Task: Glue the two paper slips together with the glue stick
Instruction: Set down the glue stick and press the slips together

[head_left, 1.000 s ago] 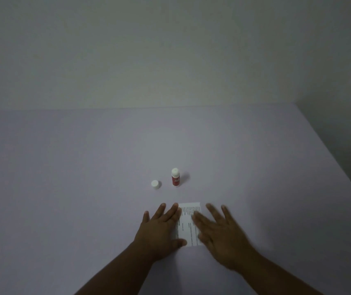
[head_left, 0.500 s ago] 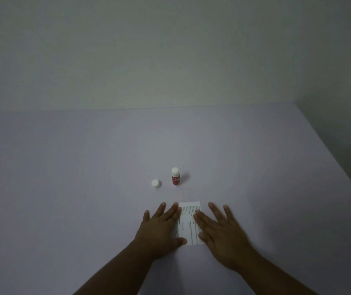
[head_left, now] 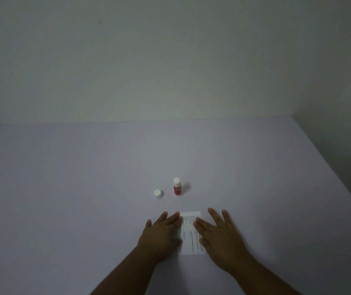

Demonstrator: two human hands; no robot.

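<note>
Where both flat, splayed hands, left (head_left: 161, 235) and right (head_left: 223, 239), press its edges: one printed paper (head_left: 191, 235). Beyond the fingertips: one uncapped glue stick (head_left: 177, 186), one cap (head_left: 157, 193).

Both hands flat on printed paper slip (head_left: 191, 235); uncapped glue stick (head_left: 177, 186) upright beyond, cap (head_left: 157, 193) beside.

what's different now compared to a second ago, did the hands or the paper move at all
Barely anything. The right hand slid slightly rightward, baring a bit more paper. The left hand stays flat on its left edge. Glue stick and cap are unmoved.
</note>
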